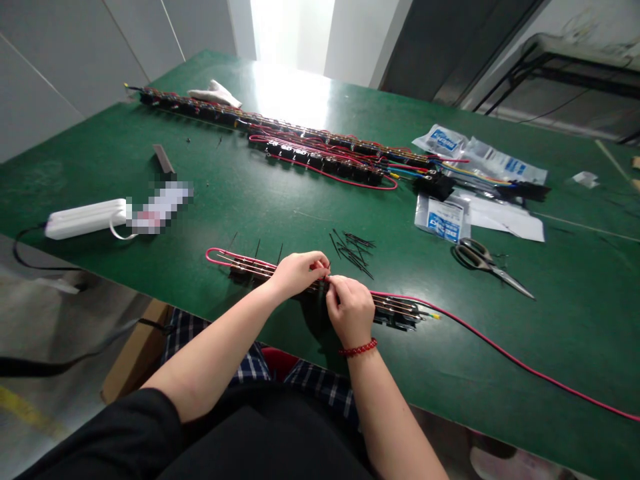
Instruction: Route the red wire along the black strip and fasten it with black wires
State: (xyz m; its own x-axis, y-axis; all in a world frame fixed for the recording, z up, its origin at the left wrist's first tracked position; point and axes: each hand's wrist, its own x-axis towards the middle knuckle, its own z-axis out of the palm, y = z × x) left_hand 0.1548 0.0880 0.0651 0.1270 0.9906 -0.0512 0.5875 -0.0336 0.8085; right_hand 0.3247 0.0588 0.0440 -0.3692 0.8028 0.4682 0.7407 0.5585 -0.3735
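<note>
A long black strip assembly (395,312) with bare metal rods lies along the near edge of the table, and a red cable (480,335) runs over it. My left hand (300,273) is closed in a pinch above its middle, with a thin dark end, seemingly a black cable tie, at the fingertips. My right hand (351,308) is closed beside it, fingertips almost touching the left ones; what it grips is hidden. Thin black cable ties (257,249) stick up from the strip's left part. Loose black cable ties (354,252) lie just beyond my hands.
Scissors (483,262) lie open at the right. Behind are a longer wired strip (175,103), a shorter one (320,160), plastic bags (443,217) and a white cloth (216,94). A white power strip (87,218) is at the left on the green table (240,200).
</note>
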